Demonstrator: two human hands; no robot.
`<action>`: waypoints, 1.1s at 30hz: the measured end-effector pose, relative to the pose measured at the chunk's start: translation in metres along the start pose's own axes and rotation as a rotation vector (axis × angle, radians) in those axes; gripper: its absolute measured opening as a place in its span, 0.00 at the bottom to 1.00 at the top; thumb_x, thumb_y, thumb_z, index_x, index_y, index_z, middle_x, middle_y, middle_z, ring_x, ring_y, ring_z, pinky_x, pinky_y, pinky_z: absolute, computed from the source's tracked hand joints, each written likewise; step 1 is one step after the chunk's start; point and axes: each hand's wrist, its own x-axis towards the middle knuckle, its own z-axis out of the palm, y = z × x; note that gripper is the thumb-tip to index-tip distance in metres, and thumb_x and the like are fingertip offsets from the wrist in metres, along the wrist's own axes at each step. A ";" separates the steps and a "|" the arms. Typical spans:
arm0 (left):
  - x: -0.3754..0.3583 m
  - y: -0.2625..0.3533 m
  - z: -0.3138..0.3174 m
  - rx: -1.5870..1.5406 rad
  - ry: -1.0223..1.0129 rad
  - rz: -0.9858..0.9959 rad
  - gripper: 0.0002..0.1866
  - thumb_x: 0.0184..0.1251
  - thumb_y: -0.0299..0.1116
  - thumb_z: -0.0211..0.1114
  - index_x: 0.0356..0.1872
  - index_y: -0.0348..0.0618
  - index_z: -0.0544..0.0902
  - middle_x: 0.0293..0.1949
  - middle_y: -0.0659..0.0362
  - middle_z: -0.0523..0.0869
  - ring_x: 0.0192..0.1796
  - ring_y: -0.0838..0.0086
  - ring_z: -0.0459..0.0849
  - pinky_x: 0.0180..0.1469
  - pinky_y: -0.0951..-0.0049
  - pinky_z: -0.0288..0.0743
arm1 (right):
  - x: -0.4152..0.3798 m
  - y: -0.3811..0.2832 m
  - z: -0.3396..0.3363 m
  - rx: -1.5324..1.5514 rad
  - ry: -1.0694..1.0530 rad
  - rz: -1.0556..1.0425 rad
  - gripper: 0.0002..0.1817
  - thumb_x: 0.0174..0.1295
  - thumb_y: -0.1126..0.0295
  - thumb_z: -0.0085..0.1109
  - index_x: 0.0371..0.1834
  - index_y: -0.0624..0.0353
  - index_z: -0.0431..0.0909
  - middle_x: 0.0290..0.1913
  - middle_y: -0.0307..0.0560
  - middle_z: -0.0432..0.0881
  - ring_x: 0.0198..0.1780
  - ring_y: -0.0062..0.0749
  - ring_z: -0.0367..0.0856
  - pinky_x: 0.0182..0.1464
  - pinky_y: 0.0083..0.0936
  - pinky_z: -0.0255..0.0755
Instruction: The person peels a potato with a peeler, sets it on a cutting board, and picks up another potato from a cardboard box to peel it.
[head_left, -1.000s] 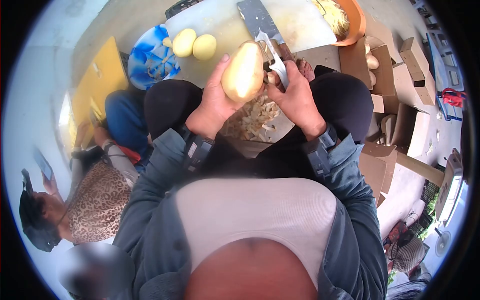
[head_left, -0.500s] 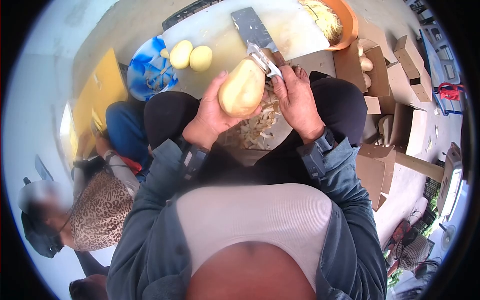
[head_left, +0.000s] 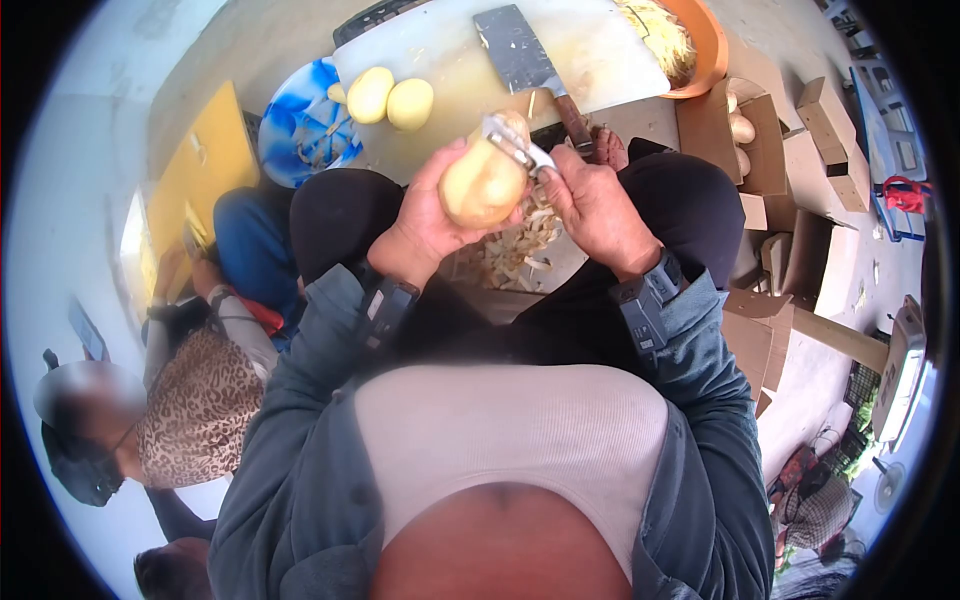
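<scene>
My left hand (head_left: 430, 215) is wrapped round a large, mostly peeled potato (head_left: 482, 188) from its left and underneath. In my right hand (head_left: 603, 212) is a peeler (head_left: 516, 146) with a white handle, its blade lying against the upper part of the potato. Below both hands, strips of peel (head_left: 520, 250) are scattered between my knees. Beyond them, a cleaver (head_left: 520, 50) with a wooden handle rests on the white cutting board (head_left: 430, 45). Two peeled potatoes (head_left: 390, 98) and a smaller piece sit at the board's left side.
A blue and white basin (head_left: 285, 135) stands left of the board. At the upper right, an orange bowl (head_left: 708, 50) holds pale shreds. Cardboard boxes (head_left: 735, 180), one with potatoes, line my right side. Another person (head_left: 200, 420) sits close on my left, beside a yellow panel (head_left: 205, 165).
The peeler has shifted up and left across the top of the potato, and its angle has turned. The potato stays in my left hand. The whole view has shifted slightly.
</scene>
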 end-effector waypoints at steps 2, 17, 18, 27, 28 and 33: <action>0.000 0.001 -0.001 -0.001 0.015 0.003 0.27 0.68 0.50 0.54 0.60 0.42 0.71 0.55 0.49 0.78 0.54 0.52 0.79 0.49 0.48 0.78 | -0.002 -0.001 0.002 0.022 -0.019 -0.015 0.11 0.68 0.67 0.50 0.35 0.64 0.68 0.27 0.66 0.76 0.32 0.63 0.77 0.32 0.46 0.70; 0.015 0.010 0.011 -0.104 0.132 0.245 0.28 0.65 0.53 0.56 0.58 0.42 0.72 0.50 0.45 0.79 0.52 0.54 0.80 0.52 0.53 0.76 | -0.007 -0.006 0.016 0.263 -0.107 -0.028 0.09 0.66 0.66 0.52 0.37 0.62 0.71 0.25 0.58 0.78 0.28 0.54 0.79 0.32 0.42 0.72; 0.012 0.011 0.011 -0.039 0.174 0.242 0.29 0.65 0.52 0.57 0.61 0.44 0.71 0.55 0.46 0.76 0.58 0.52 0.76 0.58 0.48 0.73 | -0.005 -0.008 0.014 0.417 -0.007 0.027 0.07 0.66 0.68 0.52 0.38 0.61 0.72 0.24 0.52 0.78 0.25 0.41 0.79 0.32 0.34 0.72; 0.015 -0.017 0.019 0.329 0.189 0.310 0.28 0.69 0.49 0.54 0.61 0.38 0.70 0.51 0.53 0.82 0.51 0.67 0.84 0.43 0.70 0.83 | 0.010 0.001 0.030 0.477 0.244 0.230 0.28 0.51 0.60 0.70 0.45 0.70 0.67 0.37 0.61 0.80 0.39 0.43 0.81 0.42 0.34 0.74; 0.015 -0.016 0.019 0.327 0.186 0.311 0.28 0.69 0.49 0.54 0.61 0.38 0.70 0.51 0.53 0.82 0.51 0.67 0.84 0.43 0.70 0.83 | 0.009 0.004 0.030 0.497 0.211 0.269 0.28 0.51 0.63 0.69 0.46 0.70 0.66 0.38 0.64 0.80 0.40 0.50 0.81 0.44 0.37 0.73; 0.013 -0.003 0.013 0.139 0.138 0.302 0.29 0.69 0.50 0.53 0.63 0.40 0.69 0.57 0.48 0.78 0.58 0.54 0.78 0.53 0.52 0.78 | 0.006 0.003 0.019 0.312 0.143 0.352 0.22 0.52 0.67 0.65 0.43 0.69 0.67 0.36 0.64 0.78 0.39 0.55 0.80 0.43 0.39 0.72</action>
